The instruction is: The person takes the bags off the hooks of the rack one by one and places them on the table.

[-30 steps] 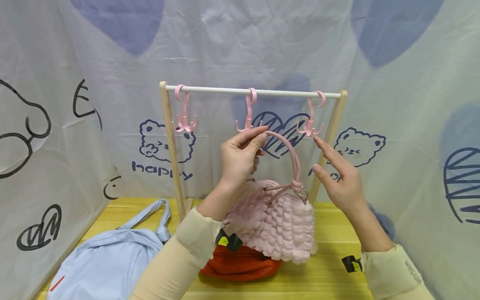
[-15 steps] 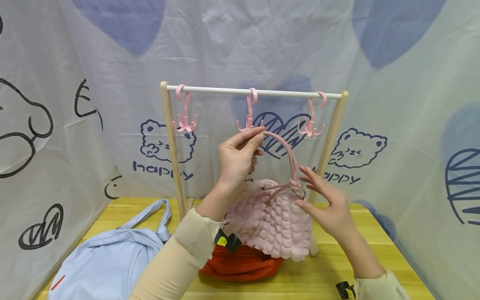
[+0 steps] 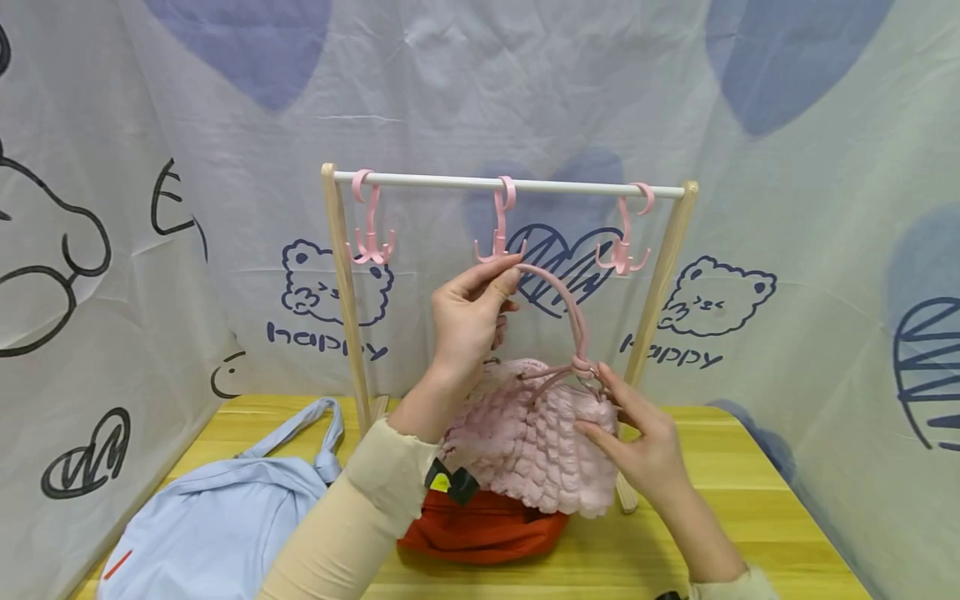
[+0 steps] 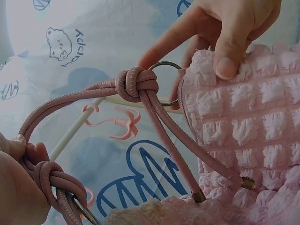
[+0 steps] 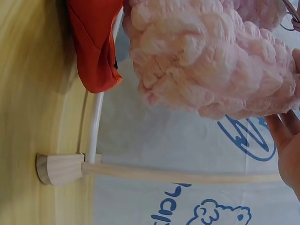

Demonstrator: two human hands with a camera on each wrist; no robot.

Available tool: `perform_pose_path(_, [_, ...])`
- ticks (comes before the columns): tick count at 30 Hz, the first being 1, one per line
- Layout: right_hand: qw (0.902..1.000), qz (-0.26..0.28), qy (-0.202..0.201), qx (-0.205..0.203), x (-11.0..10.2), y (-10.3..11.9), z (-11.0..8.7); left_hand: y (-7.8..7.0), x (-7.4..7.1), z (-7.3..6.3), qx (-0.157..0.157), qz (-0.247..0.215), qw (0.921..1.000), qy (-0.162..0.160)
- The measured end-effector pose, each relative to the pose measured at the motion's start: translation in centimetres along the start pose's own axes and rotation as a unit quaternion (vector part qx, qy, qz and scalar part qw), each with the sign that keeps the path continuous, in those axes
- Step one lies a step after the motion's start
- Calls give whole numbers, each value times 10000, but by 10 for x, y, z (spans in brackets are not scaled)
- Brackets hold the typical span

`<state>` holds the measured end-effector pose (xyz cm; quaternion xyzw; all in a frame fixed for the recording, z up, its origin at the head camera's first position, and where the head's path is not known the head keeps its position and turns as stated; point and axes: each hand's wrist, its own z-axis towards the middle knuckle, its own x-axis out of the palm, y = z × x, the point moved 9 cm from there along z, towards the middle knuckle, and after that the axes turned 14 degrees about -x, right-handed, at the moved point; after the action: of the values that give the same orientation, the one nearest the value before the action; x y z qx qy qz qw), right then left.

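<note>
A pink puffy handbag (image 3: 536, 446) hangs below my left hand (image 3: 463, 321), which pinches the top of its handle (image 3: 567, 300) between thumb and fingers. My right hand (image 3: 647, 442) holds the bag's upper right corner. In the left wrist view its thumb (image 4: 227, 65) lies on the quilted front, while the fingers go behind the metal ring (image 4: 165, 63), partly hidden. Just behind my left fingertips, the middle pink hook (image 3: 499, 237) hangs from the rack's white bar (image 3: 435, 180). The right wrist view shows the bag's underside above the table.
Two more pink hooks, a left one (image 3: 371, 237) and a right one (image 3: 621, 250), hang on the bar. A red bag (image 3: 480, 533) lies on the wooden table (image 3: 750, 500) under the handbag. At the left is a light blue backpack (image 3: 217, 517). Printed cloth surrounds the table.
My right hand has come down and left from beside the right hook to the bag's upper corner. The left hand, with the handle, has shifted slightly left.
</note>
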<state>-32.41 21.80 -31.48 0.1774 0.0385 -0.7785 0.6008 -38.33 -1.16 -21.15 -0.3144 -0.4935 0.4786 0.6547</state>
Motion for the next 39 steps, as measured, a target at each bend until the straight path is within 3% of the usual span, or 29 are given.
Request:
perform_pose_path(5, [9984,-25,-417,-392,0,3,-3,3,-6,1,-34,45,9999,-128])
perform_pose_path(12, [9947,133,-915,-454,-1,2,-7,8,-12,3,-239,218,9994,-150])
perform_pose_path(18, [9903,-186,-1374,-130,-4,-1,-14,16,-18,4,-564,470,9973,-55])
perform_pose_path(31, [9769,193,-2033,622,-9,-8,-26,33,-34,4,-790,1066,9912,26])
perform_pose_path(35, [9715,382,-2213,755,-12,-9,-30,39,-37,3,-739,1365,9879,4])
perform_pose_path(39, [9663,479,-2324,996,-13,-9,-33,42,-36,4,-431,1630,9856,103])
